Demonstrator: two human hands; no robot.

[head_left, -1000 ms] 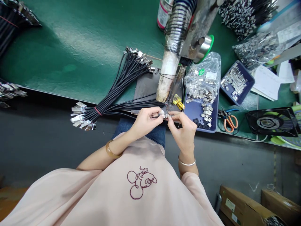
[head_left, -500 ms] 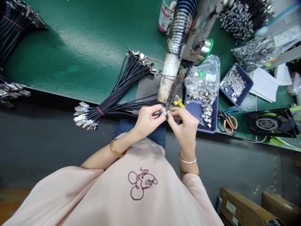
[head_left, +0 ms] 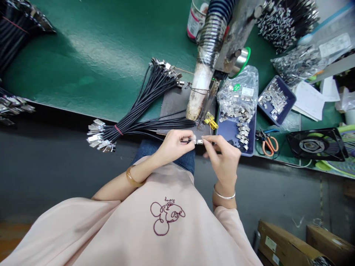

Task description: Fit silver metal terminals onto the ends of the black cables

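Note:
My left hand (head_left: 175,145) pinches the end of a black cable (head_left: 155,136) between thumb and fingers. At that cable end sits a small silver metal connector (head_left: 199,142). The fingertips of my right hand (head_left: 223,155) are closed at the connector's right end. Leftward, the cable runs to a bundle of black cables (head_left: 133,111) tied with a red band, with silver connectors at its ends. Just behind my hands, a soldering iron (head_left: 212,98) slants down beside a white-wrapped extraction hose (head_left: 197,92). The finest details between my fingertips are too small to make out.
Right of my hands stands a blue tray (head_left: 251,138) with loose connectors and a plastic bag (head_left: 238,88). Beyond it are another blue tray (head_left: 288,107), orange-handled pliers (head_left: 270,144) and a black fan (head_left: 316,145). A yellow clip (head_left: 212,122) lies by the iron.
Both hands have come slightly down and toward me, away from the iron's tip. My right hand has shifted rightward, and the silver connector now shows between my hands.

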